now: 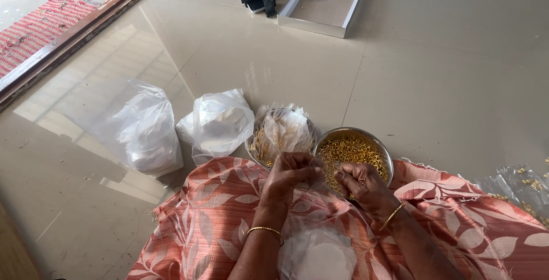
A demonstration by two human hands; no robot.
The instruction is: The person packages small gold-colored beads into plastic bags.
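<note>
Left of the left hand (289, 174) stand two tied white plastic bags (220, 121) and, just beyond its pinched fingertips, a bowl of filled clear packets (281, 131) — some packing looks done. The right hand (361, 181), fingers curled together, hovers over a steel bowl of small gold rings (350, 149) — heaped, shiny, plenty left.

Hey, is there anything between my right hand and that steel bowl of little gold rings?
Nothing visible. The right hand hangs directly over the near rim of the steel bowl, its fingers curled just above the gold rings. The left hand is beside it, nearer the bowl of clear packets.
</note>
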